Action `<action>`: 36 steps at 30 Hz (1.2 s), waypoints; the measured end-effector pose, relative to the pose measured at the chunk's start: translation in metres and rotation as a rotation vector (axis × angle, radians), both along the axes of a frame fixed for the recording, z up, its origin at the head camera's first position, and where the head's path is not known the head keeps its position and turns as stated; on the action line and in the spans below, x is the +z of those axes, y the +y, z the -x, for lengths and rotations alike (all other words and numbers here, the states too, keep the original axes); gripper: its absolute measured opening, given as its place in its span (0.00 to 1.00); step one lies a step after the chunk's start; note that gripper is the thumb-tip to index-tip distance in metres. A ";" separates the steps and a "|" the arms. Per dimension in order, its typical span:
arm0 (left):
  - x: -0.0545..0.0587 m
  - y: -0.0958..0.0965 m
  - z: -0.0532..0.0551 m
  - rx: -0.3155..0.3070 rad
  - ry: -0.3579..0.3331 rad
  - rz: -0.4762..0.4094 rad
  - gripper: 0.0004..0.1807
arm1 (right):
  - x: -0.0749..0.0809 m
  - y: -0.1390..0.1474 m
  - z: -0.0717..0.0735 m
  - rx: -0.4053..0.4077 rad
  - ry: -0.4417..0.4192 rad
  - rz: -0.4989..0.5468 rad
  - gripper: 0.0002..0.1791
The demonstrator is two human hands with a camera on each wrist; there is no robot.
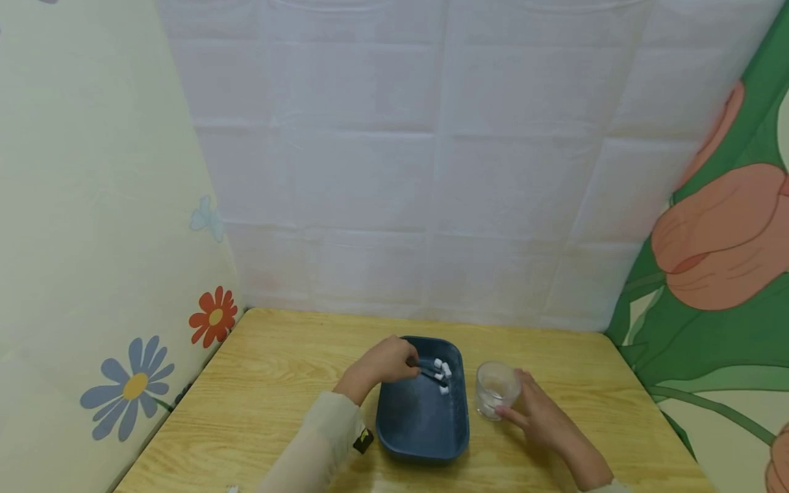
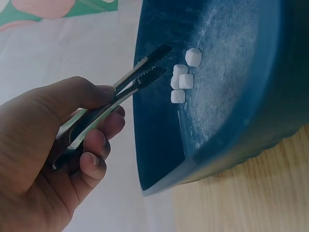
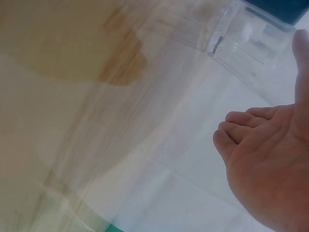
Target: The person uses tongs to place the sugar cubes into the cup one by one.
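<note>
a wood-grain surface (image 1: 271, 383) lies before you, with a creased whitish sheet (image 1: 370, 171) at twelve o'clock, a pale flower-printed covering (image 1: 61, 239) at nine and a green one with pink blooms (image 1: 727, 342) at three; on the surface sits a dark blue tray (image 1: 422, 424), white cubes (image 1: 446, 370) lying inside towards its one o'clock; your left hand (image 1: 391, 359) is over the tray's eleven o'clock edge, thumb and fingers pinching metal tongs (image 2: 118, 98), whose toothed tips stand slightly apart near the cubes; your right hand (image 1: 539, 414) is at the tray's three o'clock, its fingers and thumb curled about a clear glass (image 1: 493, 390) just beside the tray; the glass's contents are hard to make out; the cubes overlap, blurring their count; the right wrist view cuts off your thumb's side and the tray
</note>
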State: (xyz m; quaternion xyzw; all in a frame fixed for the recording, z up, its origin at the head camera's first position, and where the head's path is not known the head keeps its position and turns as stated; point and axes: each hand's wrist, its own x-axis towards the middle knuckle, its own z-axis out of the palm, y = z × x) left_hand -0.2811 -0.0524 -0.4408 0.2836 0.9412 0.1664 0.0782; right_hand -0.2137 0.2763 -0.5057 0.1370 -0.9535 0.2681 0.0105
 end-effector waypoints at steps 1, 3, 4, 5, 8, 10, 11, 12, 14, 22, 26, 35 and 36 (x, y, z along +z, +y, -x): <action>-0.001 0.000 0.001 -0.002 0.001 0.004 0.10 | 0.000 0.000 0.000 -0.001 -0.002 -0.001 0.54; -0.002 0.001 0.001 -0.007 0.003 0.011 0.09 | 0.000 0.000 0.000 -0.003 -0.004 -0.004 0.55; -0.002 0.002 0.002 -0.010 0.002 0.012 0.09 | -0.001 0.000 0.000 -0.003 -0.003 -0.005 0.55; -0.003 0.002 0.002 -0.014 0.002 0.013 0.08 | -0.001 0.000 0.000 -0.004 -0.004 -0.006 0.55; -0.003 0.003 0.003 -0.019 -0.005 0.012 0.08 | -0.001 0.000 0.000 -0.008 -0.006 -0.011 0.54; -0.003 0.004 0.003 -0.019 -0.007 0.016 0.08 | -0.001 0.000 0.000 -0.011 -0.010 -0.014 0.54; -0.002 0.005 0.003 -0.019 -0.006 0.019 0.08 | -0.001 0.000 0.000 -0.012 -0.011 -0.015 0.54; -0.002 0.005 0.003 -0.019 -0.006 0.023 0.08 | -0.001 0.000 0.000 -0.013 -0.011 -0.016 0.54; -0.003 0.006 0.003 -0.019 -0.006 0.032 0.08 | -0.001 0.001 0.000 -0.012 -0.009 -0.016 0.54; -0.009 0.009 0.004 -0.014 -0.026 0.038 0.07 | -0.001 0.000 0.000 -0.009 -0.008 -0.005 0.54; -0.011 0.011 0.004 -0.013 -0.030 0.031 0.06 | -0.001 0.000 0.000 -0.011 -0.020 -0.004 0.56; -0.014 0.014 0.007 -0.002 -0.050 0.028 0.05 | -0.004 0.001 0.002 -0.011 -0.013 -0.003 0.55; -0.014 0.014 0.007 -0.001 -0.052 0.029 0.05 | -0.004 0.001 0.003 -0.009 -0.011 -0.003 0.55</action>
